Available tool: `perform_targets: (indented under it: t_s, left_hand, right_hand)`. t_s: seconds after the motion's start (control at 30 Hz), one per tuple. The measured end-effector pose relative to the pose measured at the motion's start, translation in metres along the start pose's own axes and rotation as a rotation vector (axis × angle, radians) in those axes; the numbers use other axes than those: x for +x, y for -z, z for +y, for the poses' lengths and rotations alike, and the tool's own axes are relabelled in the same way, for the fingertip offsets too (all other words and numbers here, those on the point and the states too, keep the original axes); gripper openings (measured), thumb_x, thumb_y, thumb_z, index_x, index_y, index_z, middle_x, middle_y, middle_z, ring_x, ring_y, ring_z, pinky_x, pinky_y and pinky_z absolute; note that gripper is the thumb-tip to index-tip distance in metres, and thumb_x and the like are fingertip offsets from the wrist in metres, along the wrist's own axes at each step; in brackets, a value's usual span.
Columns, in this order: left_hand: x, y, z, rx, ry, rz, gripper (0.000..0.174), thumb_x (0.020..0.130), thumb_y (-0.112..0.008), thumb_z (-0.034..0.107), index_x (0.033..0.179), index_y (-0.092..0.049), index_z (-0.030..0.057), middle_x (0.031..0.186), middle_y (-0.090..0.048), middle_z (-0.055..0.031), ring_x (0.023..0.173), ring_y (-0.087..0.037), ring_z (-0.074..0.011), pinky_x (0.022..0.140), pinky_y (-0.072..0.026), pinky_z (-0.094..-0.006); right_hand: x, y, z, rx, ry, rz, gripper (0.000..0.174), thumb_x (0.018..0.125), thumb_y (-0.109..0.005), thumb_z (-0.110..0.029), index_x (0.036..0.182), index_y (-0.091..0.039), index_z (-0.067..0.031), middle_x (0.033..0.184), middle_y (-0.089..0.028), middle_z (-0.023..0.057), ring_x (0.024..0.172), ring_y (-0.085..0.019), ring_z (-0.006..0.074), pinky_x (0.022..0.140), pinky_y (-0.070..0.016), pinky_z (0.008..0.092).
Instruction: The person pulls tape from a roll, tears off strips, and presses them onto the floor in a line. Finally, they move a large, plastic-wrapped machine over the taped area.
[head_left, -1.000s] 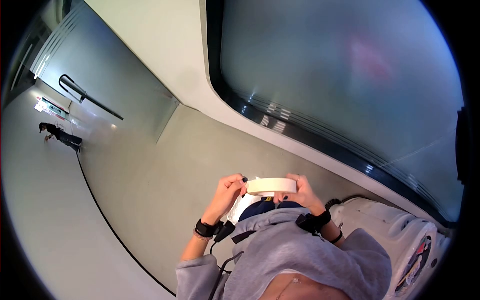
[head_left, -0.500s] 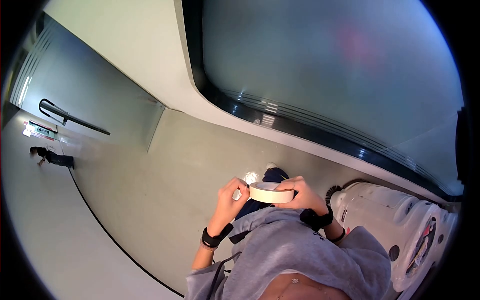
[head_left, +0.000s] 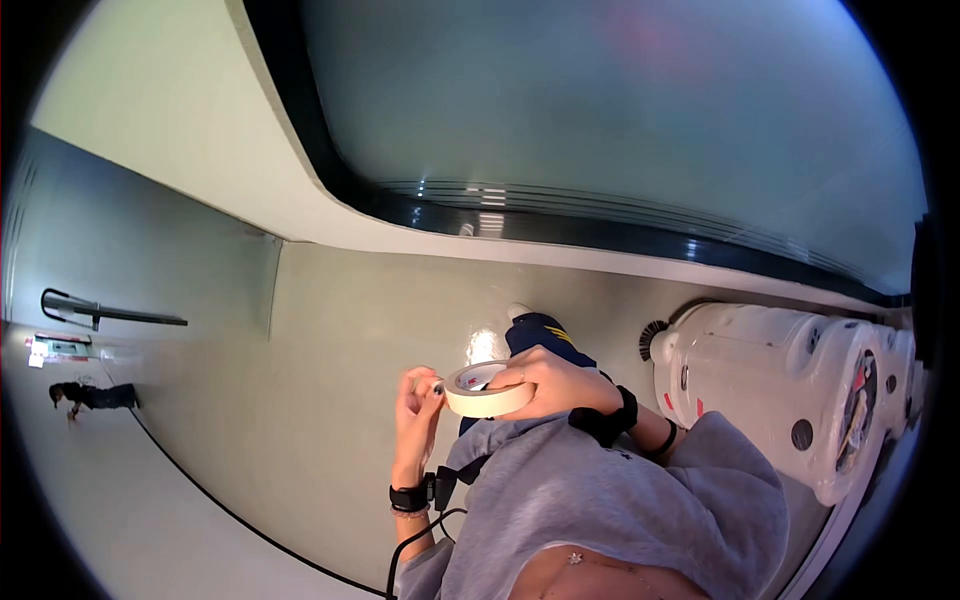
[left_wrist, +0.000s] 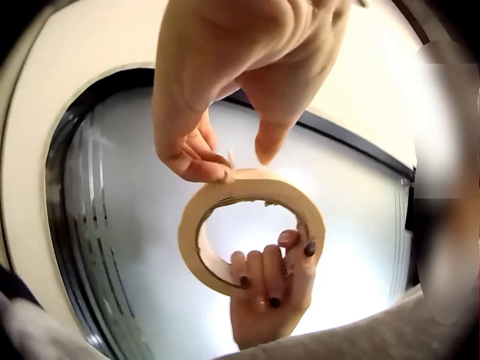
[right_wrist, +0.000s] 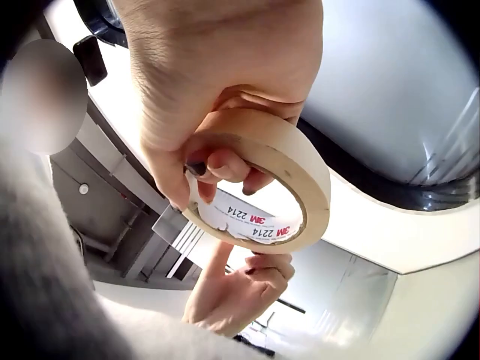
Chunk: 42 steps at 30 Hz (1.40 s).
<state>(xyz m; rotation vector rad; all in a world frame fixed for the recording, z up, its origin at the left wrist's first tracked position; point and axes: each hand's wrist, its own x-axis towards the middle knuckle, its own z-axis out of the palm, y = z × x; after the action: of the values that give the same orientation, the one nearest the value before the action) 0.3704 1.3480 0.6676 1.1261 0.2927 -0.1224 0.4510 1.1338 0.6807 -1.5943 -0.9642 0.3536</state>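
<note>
My right hand grips a roll of masking tape, with fingers through its core and the thumb outside. The roll is cream-coloured, and "3M 2214" is printed on its white core. My left hand is at the roll's opposite side. In the left wrist view, its bent fingers touch the outer rim, with a small pale sliver beside the fingertips. Its thumb stands apart from those fingers, close to the rim.
A white, plastic-wrapped machine with a dark round brush stands on my right. Ahead is a dark-framed frosted glass panel. On the far left, a person is by the wall, near a door handle.
My head view has turned, and the roll and both hands appear further left. The roll has tilted so its printed core shows. My left fingers look looser than half a second ago.
</note>
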Motion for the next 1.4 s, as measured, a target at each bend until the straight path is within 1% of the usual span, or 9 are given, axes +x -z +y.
perform_targets:
  t_s: [0.17,0.33,0.47,0.57,0.63,0.77,0.9,1.13,1.4]
  left_hand:
    - [-0.003,0.006,-0.025,-0.309,0.195,0.104,0.028,0.09,-0.056,0.011,0.114,-0.045,0.0019,0.097,-0.056,-0.0032,0.087,-0.053,-0.0077,0.072,-0.0431,-0.0207]
    - [-0.011,0.003,-0.036,0.072,0.094,0.116,0.035,0.097,-0.038,0.036,0.113,-0.048,0.0061,0.101,-0.054,-0.0013,0.089,-0.052,-0.0083,0.076,-0.0427,-0.0239]
    - [-0.011,0.018,-0.04,0.203,-0.017,0.067,0.033,0.097,-0.04,0.034,0.11,-0.049,0.0052,0.096,-0.053,0.0007,0.086,-0.049,-0.0066,0.075,-0.0408,-0.0232]
    - [-0.01,0.021,-0.049,0.174,-0.033,0.216,0.031,0.097,-0.04,0.033,0.104,-0.05,0.0047,0.091,-0.052,0.0019,0.084,-0.047,-0.0051,0.073,-0.0395,-0.0223]
    - [-0.005,0.028,-0.048,0.211,-0.079,0.102,0.034,0.097,-0.039,0.033,0.111,-0.05,0.0033,0.103,-0.056,-0.0045,0.094,-0.054,-0.0112,0.082,-0.0434,-0.0284]
    - [-0.007,0.031,-0.046,0.363,-0.071,0.191,0.032,0.096,-0.037,0.031,0.104,-0.053,0.0036,0.092,-0.059,-0.0025,0.081,-0.054,-0.0083,0.065,-0.041,-0.0226]
    - [0.0,0.035,-0.046,0.139,-0.176,0.246,0.024,0.095,-0.045,0.03,0.082,-0.049,0.0098,0.068,-0.04,0.0062,0.058,-0.033,-0.0035,0.051,-0.0258,-0.0212]
    - [0.029,0.049,0.001,0.151,-0.288,0.257,0.028,0.095,-0.048,0.02,0.07,-0.04,0.0086,0.062,-0.032,0.0071,0.055,-0.028,-0.0026,0.049,-0.0214,-0.0206]
    - [0.045,0.097,0.077,0.331,-0.353,0.297,0.028,0.094,-0.048,0.017,0.069,-0.038,0.0073,0.062,-0.033,0.0068,0.059,-0.03,-0.0028,0.05,-0.0233,-0.0208]
  right_hand:
    - [0.007,-0.007,-0.001,-0.042,0.033,0.045,0.036,0.065,-0.075,-0.017,0.097,-0.066,-0.003,0.071,-0.062,0.0186,0.061,-0.061,0.0306,0.058,-0.0478,0.0325]
    - [0.015,-0.009,-0.004,-0.062,-0.056,-0.032,0.034,0.066,-0.073,-0.019,0.095,-0.067,-0.0032,0.072,-0.062,0.0194,0.061,-0.061,0.0317,0.058,-0.0477,0.033]
    - [0.017,-0.011,-0.008,-0.026,-0.088,-0.034,0.033,0.067,-0.073,-0.02,0.095,-0.066,-0.0028,0.074,-0.063,0.019,0.063,-0.062,0.0309,0.059,-0.0477,0.0332]
    - [0.013,-0.014,-0.011,-0.006,-0.077,0.025,0.032,0.068,-0.073,-0.02,0.094,-0.065,-0.0022,0.076,-0.064,0.0186,0.065,-0.063,0.0296,0.06,-0.0481,0.0323]
    - [0.012,-0.016,-0.01,0.077,-0.12,-0.014,0.031,0.07,-0.072,-0.019,0.094,-0.064,-0.0018,0.076,-0.064,0.0179,0.065,-0.062,0.0288,0.061,-0.048,0.0314]
    - [0.015,-0.022,-0.002,0.123,-0.132,-0.009,0.032,0.071,-0.072,-0.019,0.096,-0.063,-0.0019,0.074,-0.064,0.0168,0.063,-0.061,0.0287,0.059,-0.0467,0.0319]
    - [0.029,-0.025,-0.001,0.097,-0.145,-0.05,0.025,0.074,-0.071,-0.021,0.088,-0.061,-0.0025,0.071,-0.062,0.0147,0.062,-0.06,0.0273,0.059,-0.0456,0.0322]
    - [0.087,-0.022,-0.005,0.149,-0.207,-0.084,0.021,0.073,-0.071,-0.014,0.085,-0.06,-0.0009,0.066,-0.061,0.011,0.054,-0.058,0.0206,0.052,-0.0423,0.0283]
    - [0.166,-0.048,0.002,0.107,-0.019,-0.165,0.022,0.076,-0.068,-0.02,0.085,-0.058,-0.0022,0.063,-0.059,0.014,0.054,-0.056,0.0252,0.054,-0.0435,0.0318]
